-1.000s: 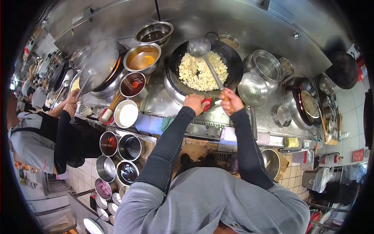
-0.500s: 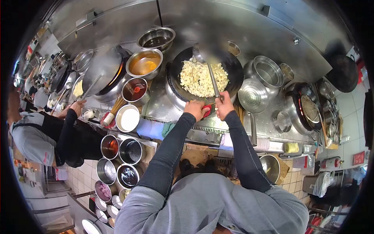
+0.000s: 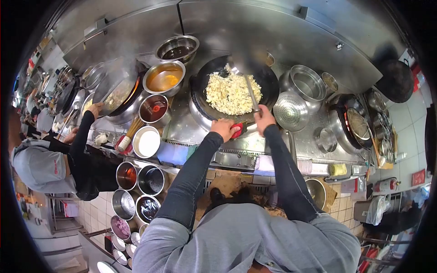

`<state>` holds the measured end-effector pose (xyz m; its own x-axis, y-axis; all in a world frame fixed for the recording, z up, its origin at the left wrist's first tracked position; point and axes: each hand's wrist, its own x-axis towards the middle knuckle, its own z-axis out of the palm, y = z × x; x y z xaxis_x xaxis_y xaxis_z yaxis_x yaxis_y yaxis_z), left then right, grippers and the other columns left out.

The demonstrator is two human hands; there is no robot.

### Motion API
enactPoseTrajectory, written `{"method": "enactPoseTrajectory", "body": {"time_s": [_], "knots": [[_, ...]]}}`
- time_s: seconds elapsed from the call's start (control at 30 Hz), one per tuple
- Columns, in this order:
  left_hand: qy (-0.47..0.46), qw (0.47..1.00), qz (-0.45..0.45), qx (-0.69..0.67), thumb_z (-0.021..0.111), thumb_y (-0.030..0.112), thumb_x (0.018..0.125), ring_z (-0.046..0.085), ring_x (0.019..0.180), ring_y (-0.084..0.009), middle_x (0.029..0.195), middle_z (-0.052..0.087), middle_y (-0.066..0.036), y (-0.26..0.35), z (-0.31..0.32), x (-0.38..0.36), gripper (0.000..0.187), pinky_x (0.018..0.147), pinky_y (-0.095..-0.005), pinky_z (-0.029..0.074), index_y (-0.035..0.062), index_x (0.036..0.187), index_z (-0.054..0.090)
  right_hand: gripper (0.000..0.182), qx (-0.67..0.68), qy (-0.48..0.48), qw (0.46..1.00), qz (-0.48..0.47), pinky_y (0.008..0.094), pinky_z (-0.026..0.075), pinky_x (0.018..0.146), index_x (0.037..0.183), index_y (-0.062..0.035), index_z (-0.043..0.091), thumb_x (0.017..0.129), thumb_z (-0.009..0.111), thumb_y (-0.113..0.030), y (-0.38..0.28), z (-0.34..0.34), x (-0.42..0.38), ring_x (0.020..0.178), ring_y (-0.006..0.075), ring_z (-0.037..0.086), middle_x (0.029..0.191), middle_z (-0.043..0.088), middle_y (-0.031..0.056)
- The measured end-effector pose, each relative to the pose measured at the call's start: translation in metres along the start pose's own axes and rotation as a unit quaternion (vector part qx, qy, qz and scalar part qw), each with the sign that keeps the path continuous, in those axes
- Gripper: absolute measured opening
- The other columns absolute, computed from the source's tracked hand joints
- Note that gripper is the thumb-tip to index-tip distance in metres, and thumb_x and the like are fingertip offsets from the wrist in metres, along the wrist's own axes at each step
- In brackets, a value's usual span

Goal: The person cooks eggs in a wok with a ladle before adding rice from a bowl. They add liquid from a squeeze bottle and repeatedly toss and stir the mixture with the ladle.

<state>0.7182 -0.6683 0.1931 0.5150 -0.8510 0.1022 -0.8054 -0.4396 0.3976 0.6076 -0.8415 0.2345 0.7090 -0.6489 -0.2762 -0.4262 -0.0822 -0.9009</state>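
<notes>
A black wok [image 3: 270, 93] sits on the burner in front of me, holding loose pale-yellow food in small bits [image 3: 230, 94] that looks like fried rice or egg. My left hand [image 3: 223, 129] is closed at the wok's near edge, beside a red cloth or grip [image 3: 236, 130]; its exact hold is partly hidden. In my right hand [image 3: 264, 120] is the handle of a metal ladle [image 3: 251, 93], its fingers wrapped around it. The ladle slants away from me over the food, and its bowl is blurred near the wok's far side.
Left of the wok stand a bowl of amber liquid [image 3: 164, 78], a pot of red liquid [image 3: 154, 109] and a white-filled pot [image 3: 146, 142]. On the right are a perforated strainer [image 3: 290, 111] and a metal pot [image 3: 308, 83]. A co-worker [image 3: 45, 166] works at another wok [image 3: 119, 93].
My ladle has shifted slightly within the wok, and the food has spread a little differently. The co-worker's hand has moved up to their wok, which now shows food inside. My view has shifted slightly.
</notes>
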Motion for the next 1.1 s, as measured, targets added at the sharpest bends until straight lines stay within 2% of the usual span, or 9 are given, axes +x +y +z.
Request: {"method": "enactPoseTrajectory", "body": {"time_s": [0.07,0.17,0.3,0.37,0.47,0.6,0.8,0.87,1.1], "knots": [[0.014,1.0,0.011,-0.017,0.05,0.05,0.089,0.057,0.099,-0.0297,0.095,0.064,-0.009,-0.002,-0.002,0.001,0.042,0.08,-0.0482,0.04,0.0102,0.094,0.063,0.037,-0.262,0.147,0.909,-0.289,0.0481,0.051,0.063,0.123,-0.0071,0.045,0.088,0.054,-0.018,0.015,-0.032,-0.008,0.069,0.0378,0.064,0.085,0.065,0.0214],[0.027,0.999,0.011,-0.014,0.05,0.049,0.09,0.056,0.099,-0.031,0.095,0.063,-0.01,-0.003,0.005,0.002,0.042,0.08,-0.0487,0.039,0.0093,0.092,0.061,0.039,-0.355,0.118,0.914,-0.158,0.0481,0.048,0.078,0.12,-0.003,0.048,0.085,0.055,-0.018,-0.015,-0.051,-0.02,0.087,0.0429,0.061,0.094,0.064,0.0251],[0.046,0.999,0.007,-0.02,0.049,0.049,0.09,0.056,0.097,-0.0312,0.093,0.063,-0.01,0.0,0.005,-0.001,0.041,0.079,-0.048,0.039,0.0091,0.09,0.06,0.032,-0.368,0.09,0.904,-0.197,0.0505,0.048,0.075,0.113,-0.0061,0.053,0.084,0.053,-0.02,0.005,0.012,0.028,0.082,0.0438,0.061,0.084,0.064,0.0245],[0.041,0.999,0.025,-0.019,0.049,0.049,0.091,0.057,0.097,-0.0291,0.094,0.064,-0.009,-0.001,-0.001,-0.001,0.041,0.079,-0.0467,0.038,0.0099,0.091,0.061,0.046,-0.336,0.058,0.918,-0.203,0.0528,0.048,0.073,0.129,-0.0118,0.046,0.084,0.052,-0.018,0.015,0.039,-0.01,0.078,0.0454,0.061,0.079,0.064,0.0258],[-0.001,1.0,0.031,0.002,0.049,0.048,0.091,0.057,0.098,-0.0268,0.095,0.064,-0.008,-0.003,-0.005,0.002,0.04,0.079,-0.0452,0.037,0.0112,0.093,0.062,0.067,-0.481,-0.056,0.863,-0.145,0.0504,0.048,0.076,0.147,-0.0235,0.026,0.085,0.047,-0.012,0.03,-0.01,-0.083,0.088,0.0389,0.061,0.102,0.06,0.025],[-0.052,0.998,0.032,0.001,0.047,0.047,0.091,0.059,0.098,-0.0266,0.095,0.066,-0.009,-0.003,-0.008,0.008,0.039,0.083,-0.0457,0.035,0.0118,0.094,0.063,0.062,-0.58,-0.046,0.808,-0.097,0.05,0.051,0.068,0.145,-0.022,0.029,0.086,0.048,-0.014,-0.001,-0.102,-0.108,0.073,0.0389,0.064,0.081,0.065,0.0218],[-0.1,0.994,0.041,-0.025,0.047,0.049,0.091,0.061,0.086,-0.0322,0.082,0.065,-0.012,-0.005,-0.023,0.013,0.04,0.077,-0.0468,0.038,0.0126,0.088,0.065,0.053,-0.431,0.018,0.889,-0.155,0.0519,0.048,0.069,0.141,-0.0168,0.035,0.089,0.047,-0.017,0.039,-0.005,-0.044,0.074,0.0439,0.061,0.079,0.063,0.0264],[0.081,0.995,0.051,-0.029,0.051,0.047,0.089,0.061,0.076,-0.0318,0.071,0.063,-0.01,0.007,-0.002,0.0,0.037,0.075,-0.0456,0.039,0.0132,0.081,0.065,0.058,-0.391,-0.05,0.907,-0.15,0.0481,0.048,0.076,0.143,-0.0152,0.034,0.088,0.053,-0.017,0.04,-0.02,-0.085,0.084,0.0416,0.061,0.092,0.063,0.0262],[0.014,0.998,0.057,0.003,0.051,0.044,0.09,0.062,0.069,-0.0296,0.069,0.065,-0.009,0.005,0.013,0.017,0.035,0.074,-0.0425,0.039,0.0135,0.08,0.065,0.063,-0.436,-0.083,0.888,-0.123,0.0447,0.05,0.067,0.143,-0.0154,0.032,0.085,0.055,-0.012,-0.049,-0.127,-0.22,0.074,0.0359,0.063,0.08,0.064,0.02]]}}
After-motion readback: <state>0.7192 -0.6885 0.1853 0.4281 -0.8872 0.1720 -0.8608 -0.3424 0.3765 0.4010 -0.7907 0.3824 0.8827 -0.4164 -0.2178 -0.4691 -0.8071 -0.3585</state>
